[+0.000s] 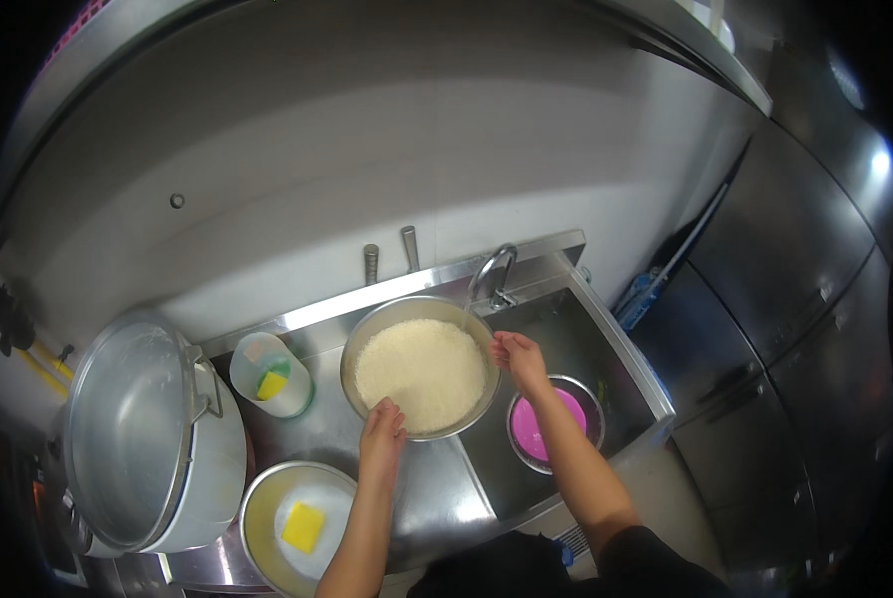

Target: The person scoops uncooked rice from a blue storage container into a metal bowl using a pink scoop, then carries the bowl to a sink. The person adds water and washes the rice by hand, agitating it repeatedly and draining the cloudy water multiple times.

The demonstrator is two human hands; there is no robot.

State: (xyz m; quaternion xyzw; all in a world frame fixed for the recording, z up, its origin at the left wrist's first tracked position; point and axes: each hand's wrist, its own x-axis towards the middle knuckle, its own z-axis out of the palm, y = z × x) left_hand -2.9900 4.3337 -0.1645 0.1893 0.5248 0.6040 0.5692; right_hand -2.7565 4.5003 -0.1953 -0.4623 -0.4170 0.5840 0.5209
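A round metal bowl (352, 351) filled with what looks like uncooked rice (420, 374) stands partly over the sink's left edge. Water runs from the curved metal faucet (497, 261) into its right side. My left hand (384, 433) is at the bowl's near-left rim, fingers curled. At the right rim is my right hand (517, 357), its fingers also bent. Whether either hand grips the rim cannot be told. Below my right forearm, a metal bowl with a pink basin (536, 426) inside sits in the sink (618, 381).
Left of my left arm, another metal bowl (259, 489) holds a yellow sponge (303, 527). A translucent container (293, 389) with a yellow item inside stands behind it. A large metal pot (218, 456) with a tilted lid or vessel is at far left. Two handles (371, 263) stick up behind the counter.
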